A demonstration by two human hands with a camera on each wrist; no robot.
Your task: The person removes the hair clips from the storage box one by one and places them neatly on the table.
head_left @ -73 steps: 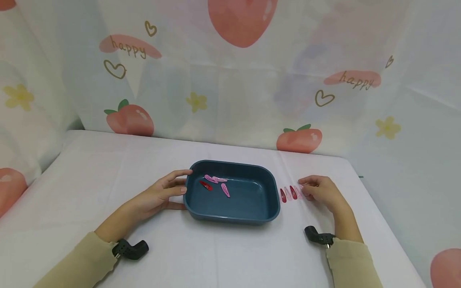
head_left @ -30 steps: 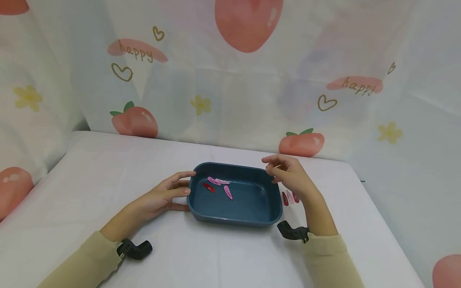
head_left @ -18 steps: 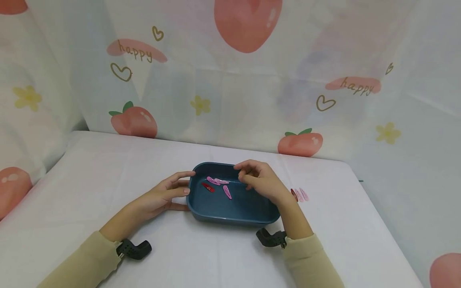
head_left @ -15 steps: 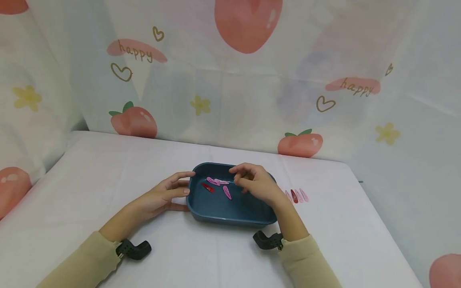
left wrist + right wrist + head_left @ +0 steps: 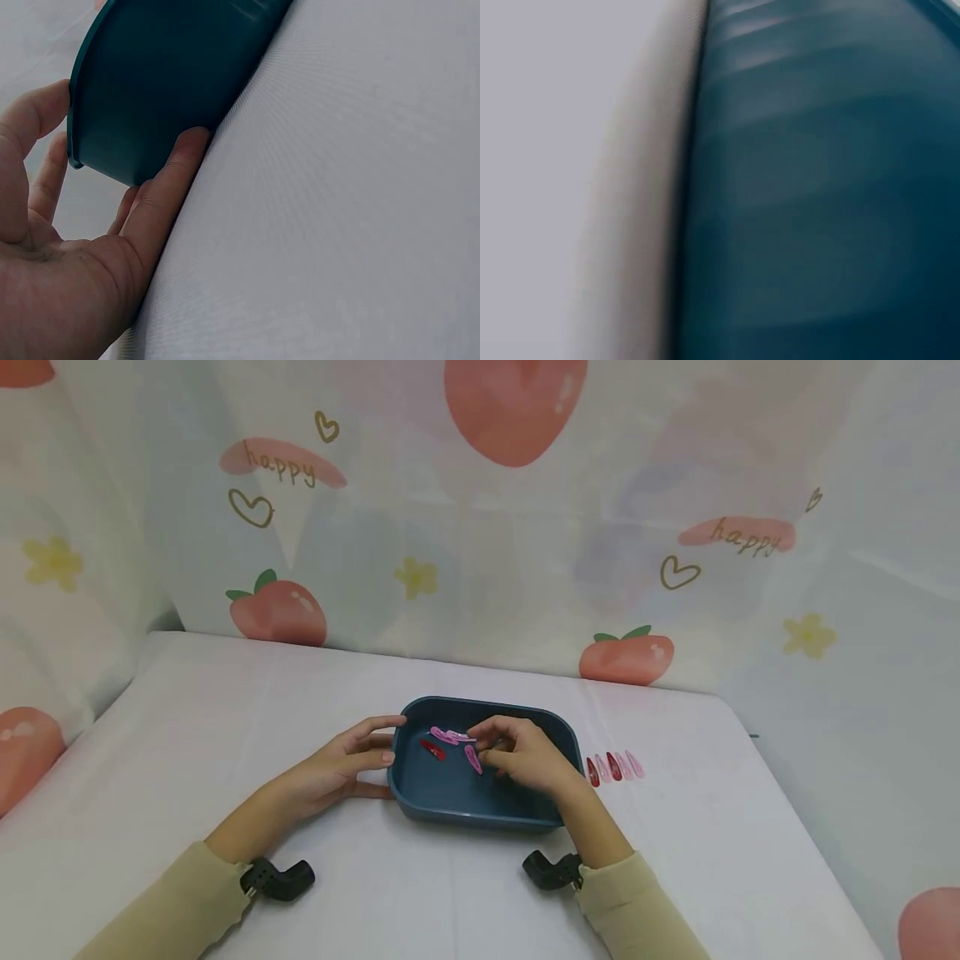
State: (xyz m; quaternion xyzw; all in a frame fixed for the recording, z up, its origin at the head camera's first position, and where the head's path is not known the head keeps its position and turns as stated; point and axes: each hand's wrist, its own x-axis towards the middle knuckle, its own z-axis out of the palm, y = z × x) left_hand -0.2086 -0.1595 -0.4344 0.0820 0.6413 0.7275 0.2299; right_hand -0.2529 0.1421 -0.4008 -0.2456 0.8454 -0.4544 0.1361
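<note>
Four fingers and thumb spread along the left end of a dark blue tray (image 5: 450, 817), my left hand (image 5: 326, 768) touches its rim and side wall. In the left wrist view, straight fingers (image 5: 161, 195) lie against the outer wall. My right hand (image 5: 525, 756) reaches down inside the tray, fingers loosely bent, fingertips right at a pink snap hair clip (image 5: 472, 760). Beside it lie more pink hair clips (image 5: 442, 736) and a red hair clip (image 5: 432, 750). The right wrist view shows only the blurred tray wall (image 5: 802, 187), with the hand out of sight.
Right of the tray, several red and pink hair clips (image 5: 615, 766) lie in a neat row on the white-covered table (image 5: 375, 885). A patterned cloth backdrop (image 5: 480, 560) rises behind the table. A black wrist mount (image 5: 277, 881) sits on each arm.
My right hand has left the row of hair clips, crossed the tray's right rim and lowered among the clips inside. The whole row is now uncovered. The left hand stays at the tray.
</note>
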